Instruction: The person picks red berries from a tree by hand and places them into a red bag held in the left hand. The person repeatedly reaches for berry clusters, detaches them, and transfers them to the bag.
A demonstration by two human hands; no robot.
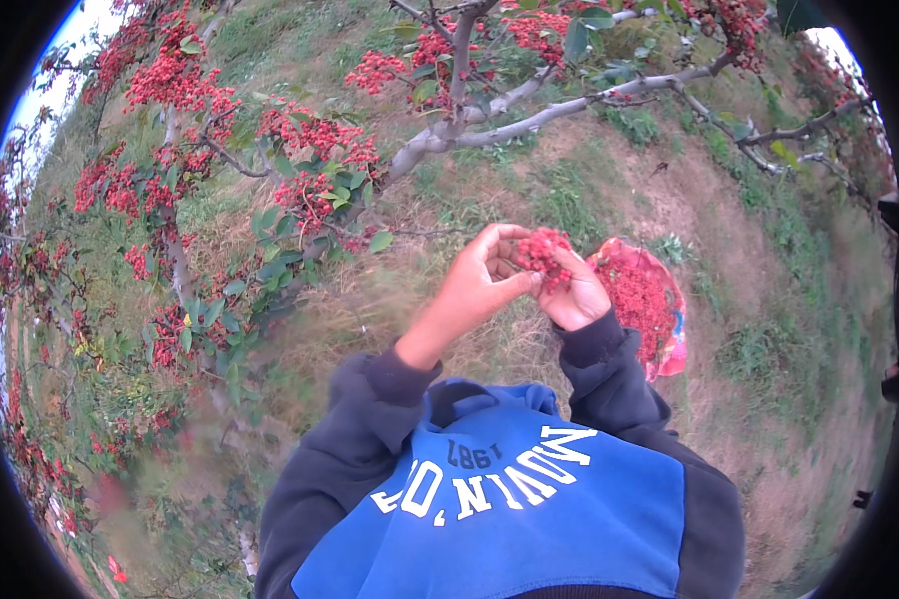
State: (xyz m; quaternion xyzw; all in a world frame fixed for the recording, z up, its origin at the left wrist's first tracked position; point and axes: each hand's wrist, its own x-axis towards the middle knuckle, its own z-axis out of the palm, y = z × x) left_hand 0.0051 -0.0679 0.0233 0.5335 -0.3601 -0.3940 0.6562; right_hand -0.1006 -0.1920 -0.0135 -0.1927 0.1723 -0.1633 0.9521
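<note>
In front of my chest, both hands meet at a cluster of small red berries [544, 252] that looks like Sichuan pepper. My right hand [578, 294] has it between thumb and fingers. From the other side my left hand [487, 271] reaches in, its thumb tip at the lower edge of the cluster and its fingers curled partly behind it. Just beyond my right wrist, a pink patterned container [673, 364], a bag or a basin, holds many loose red berries [635, 299]. My right forearm hides part of it.
A thick grey branch [524, 129] crosses above my hands. Heavy red berry clusters [318, 135] and green leaves [270, 262] crowd the left side. More clusters [378, 71] hang at the top. Dry grass and weeds [764, 359] cover the sloping ground.
</note>
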